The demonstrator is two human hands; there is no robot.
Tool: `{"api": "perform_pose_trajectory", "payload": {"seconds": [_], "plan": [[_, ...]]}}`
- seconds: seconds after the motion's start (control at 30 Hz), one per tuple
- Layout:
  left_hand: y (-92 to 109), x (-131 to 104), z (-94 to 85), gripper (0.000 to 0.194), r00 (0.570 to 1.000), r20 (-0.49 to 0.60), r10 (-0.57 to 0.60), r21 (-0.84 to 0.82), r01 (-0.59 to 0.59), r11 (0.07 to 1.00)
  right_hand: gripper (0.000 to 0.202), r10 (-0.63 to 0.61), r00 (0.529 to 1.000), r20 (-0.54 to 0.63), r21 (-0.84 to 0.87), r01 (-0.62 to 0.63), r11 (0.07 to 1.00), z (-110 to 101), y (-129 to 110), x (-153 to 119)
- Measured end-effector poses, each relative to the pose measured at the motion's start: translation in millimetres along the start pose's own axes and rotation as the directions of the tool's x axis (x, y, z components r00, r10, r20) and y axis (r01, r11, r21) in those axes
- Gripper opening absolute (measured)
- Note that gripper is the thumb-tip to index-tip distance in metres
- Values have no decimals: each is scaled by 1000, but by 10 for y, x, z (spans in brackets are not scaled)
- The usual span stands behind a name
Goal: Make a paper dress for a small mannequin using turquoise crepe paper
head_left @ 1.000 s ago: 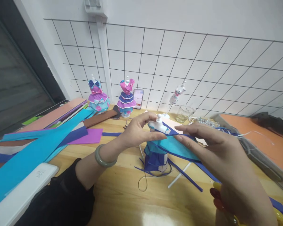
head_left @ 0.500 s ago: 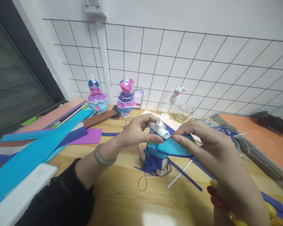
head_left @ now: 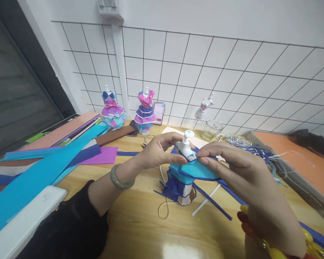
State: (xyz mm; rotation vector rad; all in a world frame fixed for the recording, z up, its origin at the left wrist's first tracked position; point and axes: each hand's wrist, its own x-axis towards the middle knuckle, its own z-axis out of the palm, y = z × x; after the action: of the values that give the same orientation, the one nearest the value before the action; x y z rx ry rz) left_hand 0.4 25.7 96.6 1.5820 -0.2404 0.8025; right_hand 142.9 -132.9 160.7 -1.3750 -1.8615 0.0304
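A small white dress-form mannequin [head_left: 185, 149] stands in front of me, wearing a turquoise skirt layer [head_left: 194, 170] edged in dark blue over a blue and cream lower part [head_left: 179, 190]. My left hand [head_left: 162, 151] is closed around the mannequin's upper body, thumb in front and fingers behind. On the other side, my right hand [head_left: 226, 165] pinches the dark blue edging at the bodice with thumb and forefinger. Its fingertips touch the mannequin's chest. The far side of the bodice is hidden.
Two dressed mannequins [head_left: 144, 111] and a bare-stand mannequin [head_left: 203, 106] stand at the back near a glass [head_left: 212, 130] and a phone [head_left: 158, 113]. Turquoise paper strips [head_left: 40, 176] and a white device [head_left: 29, 223] lie left. An orange-lined tray [head_left: 299, 162] is right.
The held mannequin has turned slightly more upright and shifted a little to the right. Both hands keep nearly the same grip; the view has moved slightly.
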Motion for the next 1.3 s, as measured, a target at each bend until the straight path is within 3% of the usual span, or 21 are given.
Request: {"api": "perform_pose_trajectory", "payload": {"seconds": [0.27,0.47,0.57,0.77,0.97,1.3], "plan": [[-28,5,-16,42,1000,-16,1,-2,-1,1000,9,-51,999,11,-46,51,998,16,12,-27],[35,-12,-77,74,995,91,-51,15,50,999,8,-68,998,18,-79,69,994,28,8,-24],[67,2,-76,78,994,85,-66,4,66,998,8,-72,997,18,-77,73,994,32,16,-25],[42,64,-32,43,992,-122,26,-15,-28,999,8,20,1000,-11,-153,-21,988,35,-107,-27],[36,47,-11,21,995,-86,48,77,-42,996,9,102,993,-53,-164,-110,980,47,-173,-27],[209,-4,177,25,975,-218,-32,323,103,941,11,135,990,-43,-102,-139,985,46,-61,-68]]}}
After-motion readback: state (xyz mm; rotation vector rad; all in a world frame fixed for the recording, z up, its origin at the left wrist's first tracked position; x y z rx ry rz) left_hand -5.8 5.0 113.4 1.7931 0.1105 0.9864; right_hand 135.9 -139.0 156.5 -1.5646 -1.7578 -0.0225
